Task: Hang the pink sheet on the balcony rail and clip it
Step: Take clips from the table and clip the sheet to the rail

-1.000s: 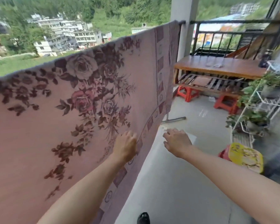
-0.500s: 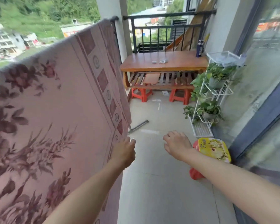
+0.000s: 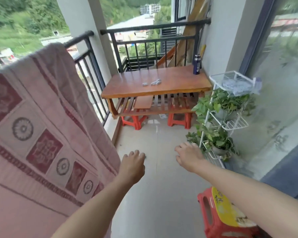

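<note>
The pink sheet (image 3: 41, 127) with dark red flower squares hangs draped over the black balcony rail (image 3: 79, 38) on the left. Its right edge falls down to about floor level. My left hand (image 3: 133, 166) hovers just right of that edge, apart from the cloth, fingers loosely curled and holding nothing. My right hand (image 3: 187, 156) is out over the floor, fingers spread, empty. Small pale clips (image 3: 151, 82) lie on the wooden table (image 3: 179, 86) at the far end of the balcony.
Two red stools (image 3: 135, 121) sit under the table. A white wire plant rack (image 3: 229, 121) with green plants stands on the right by the glass door. A red stool with a yellow box (image 3: 224, 213) is near my right arm. A dark blue bottle (image 3: 197, 64) stands on the table.
My view has swung right, from the sheet toward the table. My left hand has come off the sheet's edge, and both hands now hang over the floor.
</note>
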